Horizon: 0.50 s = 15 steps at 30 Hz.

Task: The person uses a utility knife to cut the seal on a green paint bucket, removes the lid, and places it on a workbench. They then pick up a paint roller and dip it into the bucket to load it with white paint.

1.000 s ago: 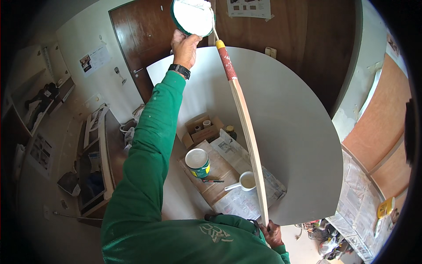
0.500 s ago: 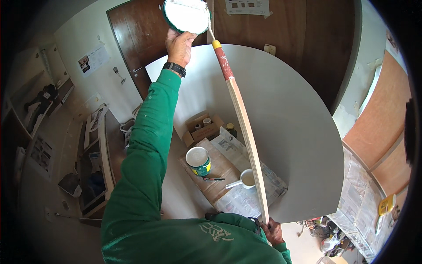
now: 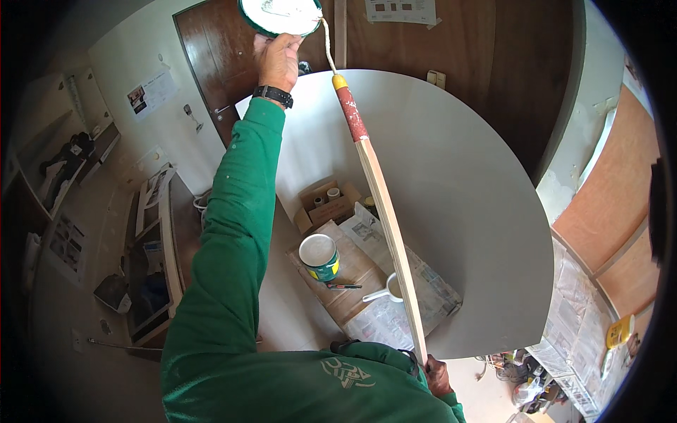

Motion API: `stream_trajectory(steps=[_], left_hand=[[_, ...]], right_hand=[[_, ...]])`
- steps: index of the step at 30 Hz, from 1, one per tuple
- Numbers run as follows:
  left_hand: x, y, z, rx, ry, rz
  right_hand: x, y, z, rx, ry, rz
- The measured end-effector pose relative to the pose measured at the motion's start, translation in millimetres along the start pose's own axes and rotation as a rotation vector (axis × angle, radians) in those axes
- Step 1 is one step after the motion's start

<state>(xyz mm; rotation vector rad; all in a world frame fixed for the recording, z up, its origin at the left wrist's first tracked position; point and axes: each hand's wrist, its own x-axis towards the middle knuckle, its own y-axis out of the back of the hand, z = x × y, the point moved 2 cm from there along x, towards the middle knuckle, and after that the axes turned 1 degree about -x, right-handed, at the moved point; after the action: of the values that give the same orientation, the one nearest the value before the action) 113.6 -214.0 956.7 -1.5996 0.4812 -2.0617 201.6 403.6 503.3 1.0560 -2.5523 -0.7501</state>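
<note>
My left hand (image 3: 278,62), raised at the top with the arm stretched out, grips the lower rim of a round green-rimmed paint container (image 3: 282,13) with white paint in it. At the lower right my right hand (image 3: 438,375) is wrapped round the bottom end of a long wooden pole (image 3: 389,218). The pole's upper end carries a paint roller handle (image 3: 351,109), red with white paint specks and a yellow collar. From that collar a paint-coated bent rod (image 3: 328,48) runs up to the container's right rim. The roller head is not clearly visible.
Below stand a green paint can (image 3: 319,255), a white dipper (image 3: 386,290) and a carton (image 3: 326,204) with small containers, on cardboard and newspaper (image 3: 381,326). A large curved pale panel (image 3: 486,233) spans the middle. A yellow tub (image 3: 620,330) sits on covered surface at right.
The paint container and my left hand have shifted left and up. The roller handle has moved slightly left and down, showing more of its rod. Both hands keep their holds.
</note>
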Motion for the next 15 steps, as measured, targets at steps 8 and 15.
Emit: stream_trajectory(steps=[8, 15], left_hand=[[12, 5, 9, 0.082, 0.012, -0.024], [18, 21, 26, 0.152, 0.03, -0.037]], right_hand=[[17, 7, -14, -0.085, 0.102, 0.045], [13, 3, -8, -0.056, 0.06, 0.038]])
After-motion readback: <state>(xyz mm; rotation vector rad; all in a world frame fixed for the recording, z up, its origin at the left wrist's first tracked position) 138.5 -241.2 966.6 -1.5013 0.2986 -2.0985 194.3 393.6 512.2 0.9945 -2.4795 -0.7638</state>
